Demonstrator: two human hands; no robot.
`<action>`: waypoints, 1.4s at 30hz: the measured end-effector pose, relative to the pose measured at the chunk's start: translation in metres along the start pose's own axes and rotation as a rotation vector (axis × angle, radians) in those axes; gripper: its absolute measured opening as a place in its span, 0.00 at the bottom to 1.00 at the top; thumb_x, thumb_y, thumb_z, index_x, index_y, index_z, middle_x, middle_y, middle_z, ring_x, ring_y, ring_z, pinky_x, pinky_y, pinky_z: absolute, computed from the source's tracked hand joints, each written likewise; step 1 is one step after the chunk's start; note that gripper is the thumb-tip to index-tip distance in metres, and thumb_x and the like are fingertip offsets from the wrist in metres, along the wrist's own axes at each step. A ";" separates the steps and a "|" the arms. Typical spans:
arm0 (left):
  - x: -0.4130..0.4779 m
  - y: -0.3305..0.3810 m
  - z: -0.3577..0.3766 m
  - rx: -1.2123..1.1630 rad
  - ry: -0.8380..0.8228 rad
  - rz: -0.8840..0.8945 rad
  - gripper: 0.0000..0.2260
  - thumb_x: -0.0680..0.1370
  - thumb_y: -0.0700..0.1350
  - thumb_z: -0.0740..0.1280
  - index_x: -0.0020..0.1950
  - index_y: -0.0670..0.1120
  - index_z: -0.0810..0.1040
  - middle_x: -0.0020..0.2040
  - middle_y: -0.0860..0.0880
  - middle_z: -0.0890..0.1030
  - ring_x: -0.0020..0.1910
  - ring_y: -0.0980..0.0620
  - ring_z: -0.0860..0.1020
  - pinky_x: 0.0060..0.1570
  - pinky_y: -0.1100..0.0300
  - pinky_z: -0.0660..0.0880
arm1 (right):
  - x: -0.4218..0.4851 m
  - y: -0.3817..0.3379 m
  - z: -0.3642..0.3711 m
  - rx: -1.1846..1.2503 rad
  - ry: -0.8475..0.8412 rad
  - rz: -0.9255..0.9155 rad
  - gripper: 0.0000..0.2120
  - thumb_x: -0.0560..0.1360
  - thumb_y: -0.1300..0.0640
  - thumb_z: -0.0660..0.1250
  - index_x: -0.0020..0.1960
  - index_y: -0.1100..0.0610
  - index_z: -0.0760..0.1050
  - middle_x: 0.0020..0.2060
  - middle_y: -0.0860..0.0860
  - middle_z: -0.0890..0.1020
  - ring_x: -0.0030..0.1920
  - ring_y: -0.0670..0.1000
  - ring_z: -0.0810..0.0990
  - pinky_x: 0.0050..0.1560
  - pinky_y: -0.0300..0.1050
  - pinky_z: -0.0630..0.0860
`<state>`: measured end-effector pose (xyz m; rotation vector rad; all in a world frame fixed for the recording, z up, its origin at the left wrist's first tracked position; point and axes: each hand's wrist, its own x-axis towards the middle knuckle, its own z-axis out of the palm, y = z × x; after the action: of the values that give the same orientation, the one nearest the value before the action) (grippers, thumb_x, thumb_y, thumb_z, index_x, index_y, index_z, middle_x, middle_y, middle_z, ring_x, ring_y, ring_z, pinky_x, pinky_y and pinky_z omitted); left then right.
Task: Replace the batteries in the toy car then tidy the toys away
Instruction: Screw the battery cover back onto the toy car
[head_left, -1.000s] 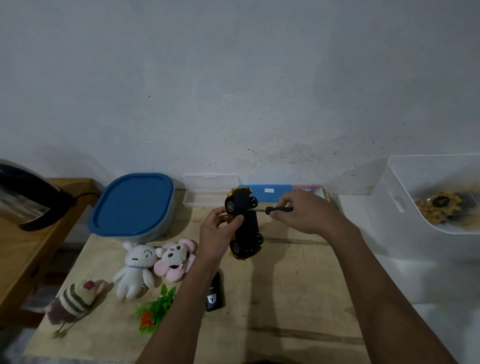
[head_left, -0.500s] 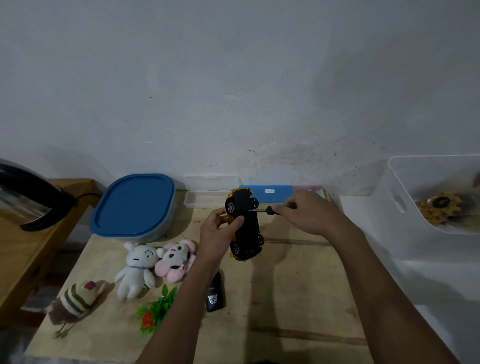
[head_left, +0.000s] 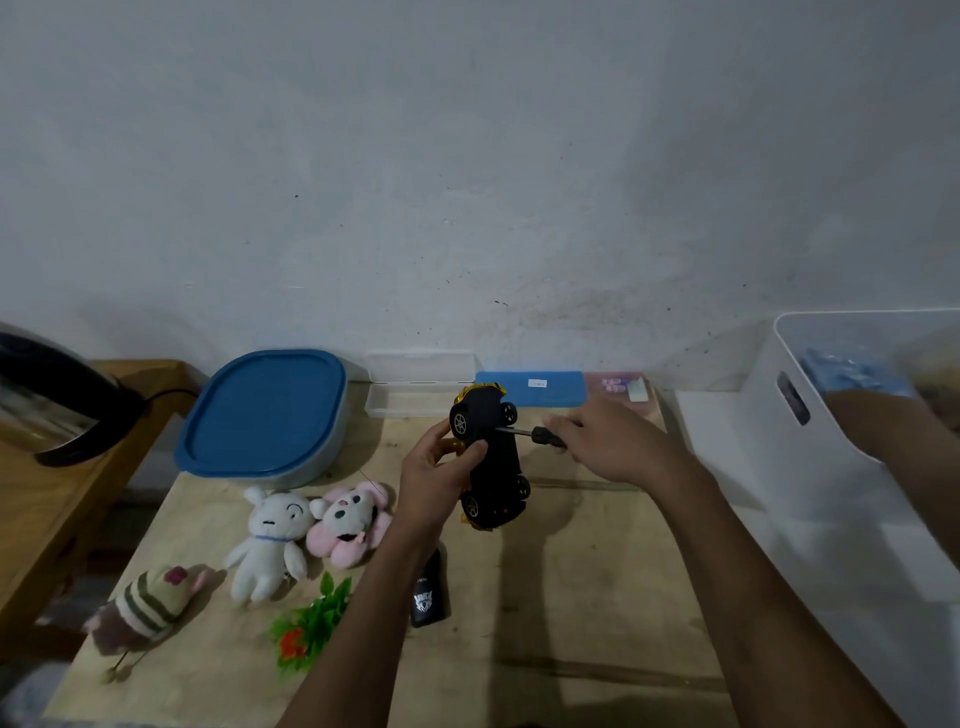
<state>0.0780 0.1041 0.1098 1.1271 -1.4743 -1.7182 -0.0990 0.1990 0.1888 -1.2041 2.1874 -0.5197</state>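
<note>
My left hand (head_left: 439, 470) grips the yellow toy car (head_left: 491, 457), tipped on its side above the wooden table (head_left: 571, 597), its black underside and wheels facing right. My right hand (head_left: 615, 439) holds a small black-handled screwdriver (head_left: 540, 434) whose tip touches the underside near the front wheels. A white plush (head_left: 270, 538), a pink plush (head_left: 348, 522), a striped plush (head_left: 143, 608) and a green plastic plant (head_left: 311, 626) lie on the table's left part. A black remote (head_left: 428, 597) lies below my left forearm.
A blue-lidded container (head_left: 265, 413) sits at the back left, with a clear case (head_left: 415, 387) and a blue case (head_left: 535, 388) along the wall. A white bin (head_left: 852, 457) stands to the right; another person's arm (head_left: 893, 436) reaches near it. A kettle (head_left: 47, 400) stands far left.
The screwdriver handle has shifted slightly in my right hand's fingers. At the right, another person's arm has come into view at the white bin, hiding what lay inside.
</note>
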 end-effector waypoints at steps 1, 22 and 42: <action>0.000 0.000 0.000 -0.006 0.002 -0.005 0.18 0.77 0.41 0.70 0.67 0.50 0.77 0.57 0.40 0.81 0.53 0.44 0.83 0.51 0.49 0.82 | -0.001 0.000 0.001 0.027 -0.018 0.017 0.25 0.81 0.44 0.57 0.46 0.64 0.81 0.40 0.64 0.81 0.34 0.54 0.74 0.36 0.45 0.66; -0.002 0.000 0.004 -0.011 0.026 -0.017 0.14 0.76 0.41 0.72 0.57 0.58 0.79 0.55 0.41 0.82 0.46 0.50 0.84 0.48 0.52 0.82 | -0.006 0.010 0.000 0.050 0.041 0.002 0.13 0.77 0.42 0.65 0.49 0.52 0.77 0.42 0.46 0.80 0.44 0.47 0.79 0.47 0.48 0.77; 0.000 -0.011 0.002 0.036 0.001 0.004 0.17 0.76 0.41 0.72 0.63 0.54 0.80 0.53 0.43 0.83 0.51 0.43 0.83 0.50 0.48 0.82 | -0.007 0.009 0.020 0.094 0.078 0.032 0.17 0.76 0.43 0.66 0.43 0.57 0.78 0.40 0.54 0.83 0.44 0.55 0.82 0.49 0.53 0.79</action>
<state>0.0768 0.1075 0.0991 1.1424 -1.5121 -1.6945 -0.0890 0.2083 0.1706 -1.1140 2.2173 -0.6584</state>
